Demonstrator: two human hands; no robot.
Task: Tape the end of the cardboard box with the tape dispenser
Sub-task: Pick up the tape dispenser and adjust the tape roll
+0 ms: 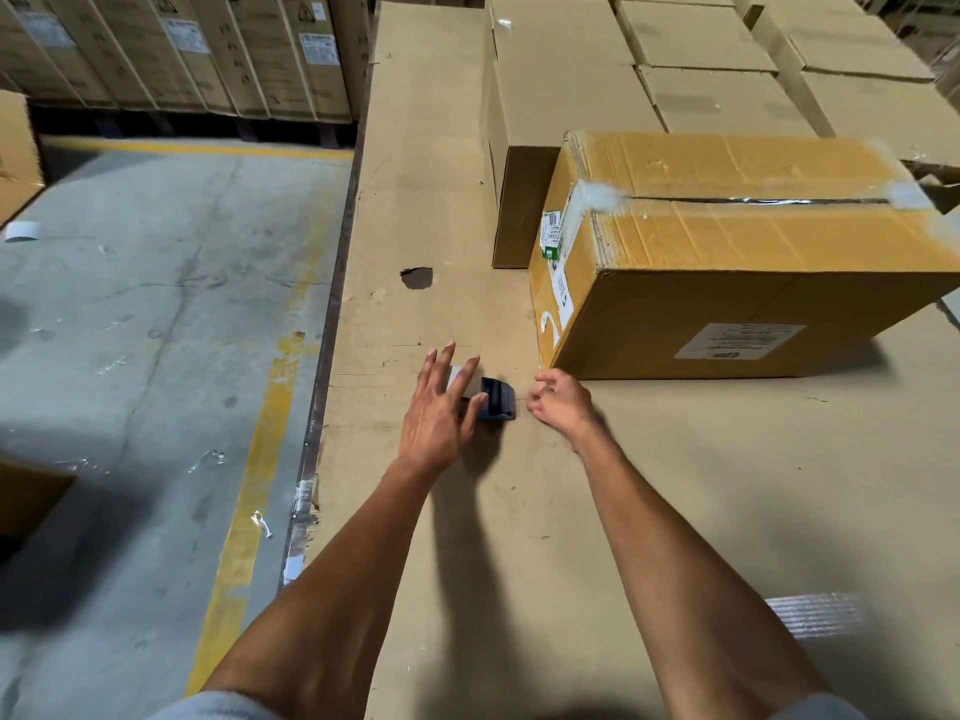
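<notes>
- Forearms reach out from the bottom edge over a wide cardboard sheet (675,485) that serves as the work surface, beside a concrete floor (156,356) with yellow lines.
- Left hand (436,413) lies over the dispenser (496,400), fingers spread and unclenched; they touch or nearly touch the tape roll, but no closed grip shows.
- Right hand (558,402) sits just beside the dispenser's dark end, fingers loosely curled, grasping nothing.
- Dispenser rests on the sheet, near the box's lower left corner, not yet lifted.
- Box (727,252) stands on the sheet, just beyond the hands and to the right, against a stack of plainer cartons (561,96).
- Its top seam already carries clear tape running lengthwise, with crumpled wads at both ends; the tape looks rough and the flaps show a dark gap along the seam.
- Left end face, the one nearest the dispenser, bears labels and a strip of tape coming down over the top edge. Whether this end is properly sealed I cannot tell.
- Judgement: the task is at its very start. The tool is being reached for, not held.
- Left to do, as I judge: take hold of the dispenser, carry it to the box end, stick the tape down, draw it across the edge and cut it.
- Nothing blocks the short way between dispenser and box.
</notes>
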